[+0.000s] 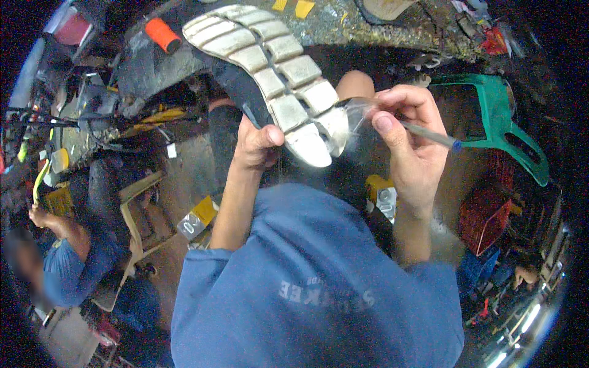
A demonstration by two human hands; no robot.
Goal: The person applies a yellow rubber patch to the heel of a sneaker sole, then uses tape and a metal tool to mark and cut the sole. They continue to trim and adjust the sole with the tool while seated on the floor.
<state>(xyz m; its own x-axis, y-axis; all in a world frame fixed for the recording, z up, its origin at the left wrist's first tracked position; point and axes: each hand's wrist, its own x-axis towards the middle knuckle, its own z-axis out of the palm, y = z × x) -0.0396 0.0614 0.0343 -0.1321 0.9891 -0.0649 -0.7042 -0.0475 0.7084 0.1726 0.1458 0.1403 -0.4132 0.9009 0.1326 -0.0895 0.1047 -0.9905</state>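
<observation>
A dark shoe (pixel 242 86) is tilted with its sole toward me. The thick off-white sole (pixel 269 72) is split into blocks by grooves. My left hand (pixel 261 144) grips the shoe by its lower left side, thumb against the sole's edge. Between the thumb and fingers of my right hand (pixel 412 132) is a slim, clear pen-like stick (pixel 432 135) with a blue end. A see-through, blurred piece (pixel 359 116) shows between those fingertips and the lower end of the sole; I cannot tell what it is.
A stained workbench (pixel 417 30) runs across the far side, with an orange thread spool (pixel 162 35) on it. A green plastic stool or chair frame (pixel 491 116) stands right. At left sits another person (pixel 67 257), near a pale chair frame (pixel 132 214). A red crate (pixel 488 218) lies right.
</observation>
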